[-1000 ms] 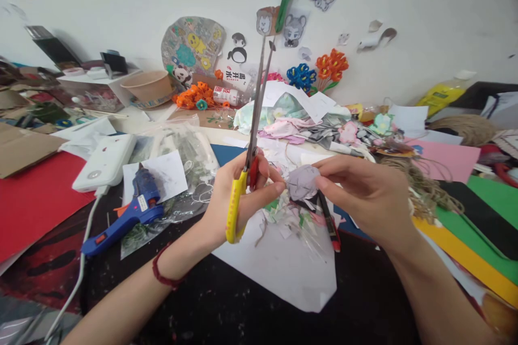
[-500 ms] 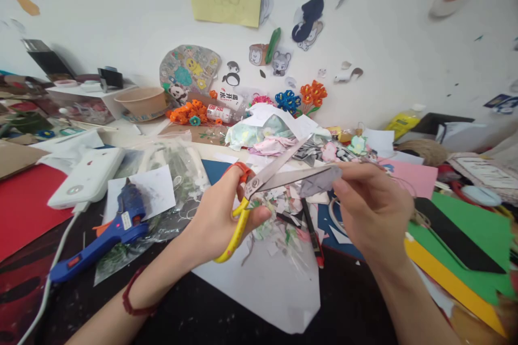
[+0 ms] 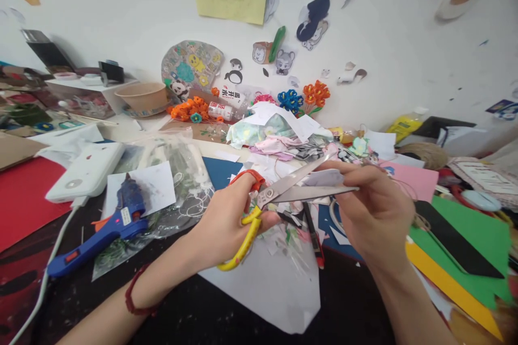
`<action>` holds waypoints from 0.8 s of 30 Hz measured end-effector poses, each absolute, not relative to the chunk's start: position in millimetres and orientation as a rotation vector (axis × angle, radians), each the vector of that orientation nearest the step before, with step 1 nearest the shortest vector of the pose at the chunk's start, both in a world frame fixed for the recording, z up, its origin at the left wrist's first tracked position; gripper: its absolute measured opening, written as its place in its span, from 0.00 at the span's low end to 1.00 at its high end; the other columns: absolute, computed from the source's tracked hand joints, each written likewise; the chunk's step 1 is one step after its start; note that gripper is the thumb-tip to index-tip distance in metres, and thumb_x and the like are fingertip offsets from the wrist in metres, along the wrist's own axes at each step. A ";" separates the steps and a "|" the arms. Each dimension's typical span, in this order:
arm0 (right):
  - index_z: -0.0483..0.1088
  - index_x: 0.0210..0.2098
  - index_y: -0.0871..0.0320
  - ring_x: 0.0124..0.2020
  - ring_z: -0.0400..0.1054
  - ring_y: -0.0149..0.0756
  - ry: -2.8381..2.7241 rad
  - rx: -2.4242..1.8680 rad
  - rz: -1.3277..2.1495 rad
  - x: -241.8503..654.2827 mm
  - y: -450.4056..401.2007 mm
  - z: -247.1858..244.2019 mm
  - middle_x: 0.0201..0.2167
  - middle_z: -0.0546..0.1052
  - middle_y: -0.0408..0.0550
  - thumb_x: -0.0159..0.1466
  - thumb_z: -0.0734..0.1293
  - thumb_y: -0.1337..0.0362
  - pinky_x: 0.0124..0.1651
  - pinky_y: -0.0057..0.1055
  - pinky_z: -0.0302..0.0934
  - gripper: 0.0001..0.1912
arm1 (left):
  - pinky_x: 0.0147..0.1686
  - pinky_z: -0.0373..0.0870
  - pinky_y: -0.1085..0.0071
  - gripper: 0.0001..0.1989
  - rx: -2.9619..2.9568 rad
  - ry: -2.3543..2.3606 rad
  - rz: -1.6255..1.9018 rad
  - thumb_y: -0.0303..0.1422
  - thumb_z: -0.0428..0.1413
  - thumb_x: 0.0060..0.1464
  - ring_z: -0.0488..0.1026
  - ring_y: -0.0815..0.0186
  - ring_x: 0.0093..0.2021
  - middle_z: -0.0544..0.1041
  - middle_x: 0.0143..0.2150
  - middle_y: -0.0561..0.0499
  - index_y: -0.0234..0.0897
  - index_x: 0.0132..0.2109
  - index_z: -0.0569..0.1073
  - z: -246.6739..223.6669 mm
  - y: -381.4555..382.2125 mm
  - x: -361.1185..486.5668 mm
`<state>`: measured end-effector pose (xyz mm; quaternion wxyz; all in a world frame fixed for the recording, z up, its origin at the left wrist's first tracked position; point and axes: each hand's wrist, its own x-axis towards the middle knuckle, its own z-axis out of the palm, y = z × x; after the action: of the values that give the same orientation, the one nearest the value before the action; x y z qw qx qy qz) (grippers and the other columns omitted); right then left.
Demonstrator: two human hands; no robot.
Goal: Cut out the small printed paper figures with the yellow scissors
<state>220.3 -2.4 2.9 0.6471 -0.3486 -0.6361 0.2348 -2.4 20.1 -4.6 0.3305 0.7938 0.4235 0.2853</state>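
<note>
My left hand (image 3: pixel 226 221) is closed round the handles of a pair of scissors (image 3: pixel 291 180), one loop orange-red and the other yellow. Their blades are parted and point right. Between thumb and fingers, my right hand (image 3: pixel 374 210) pinches a small grey paper cutout (image 3: pixel 326 178), which lies by the parted blades; whether they touch it I cannot tell. Below both hands, paper scraps (image 3: pixel 289 237) are heaped on a white sheet (image 3: pixel 279 291). Beside the scraps lies a slim black and red tool (image 3: pixel 313 232), its kind unclear.
To the left, a blue glue gun (image 3: pixel 109 232) rests on a plastic bag near a corded white power bank (image 3: pixel 87 175). Craft flowers (image 3: pixel 315 92) and a cloth pile stand at the back. A black phone-like slab (image 3: pixel 457 240) lies on green paper (image 3: pixel 477 221) at right.
The scissors and my left hand have moved right, so the blades now reach my right fingers. The grey cutout has tilted and sits higher. The view has shifted slightly.
</note>
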 end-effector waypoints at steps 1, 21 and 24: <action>0.73 0.35 0.51 0.47 0.79 0.41 -1.451 -0.792 0.535 220.6 -2.3 1.9 0.45 0.83 0.46 0.65 0.69 0.68 0.47 0.38 0.74 0.04 | 0.36 0.61 0.63 0.22 2.079 1.112 0.744 0.53 0.51 0.57 0.63 0.61 0.33 0.69 0.35 0.50 0.39 0.44 0.62 -4.2 19.8 -2.1; 0.74 0.38 0.49 0.50 0.77 0.38 -1.485 -0.760 0.575 217.3 -4.9 -0.5 0.47 0.82 0.44 0.66 0.67 0.72 0.50 0.34 0.73 0.10 | 0.36 0.57 0.63 0.19 1.970 1.133 0.708 0.51 0.51 0.56 0.63 0.60 0.35 0.69 0.37 0.49 0.40 0.40 0.61 0.4 17.7 2.3; 0.75 0.39 0.50 0.50 0.77 0.36 -1.483 -0.747 0.564 217.8 -3.5 -1.4 0.47 0.82 0.44 0.66 0.68 0.73 0.50 0.32 0.73 0.10 | 0.36 0.56 0.64 0.20 1.956 1.140 0.691 0.52 0.51 0.56 0.62 0.61 0.34 0.68 0.37 0.50 0.40 0.39 0.60 0.4 16.6 2.5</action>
<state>217.8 -3.5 -1.4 0.6397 -0.3273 -0.6500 0.2472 2.5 16.6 0.4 0.3776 0.7652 0.4458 0.2704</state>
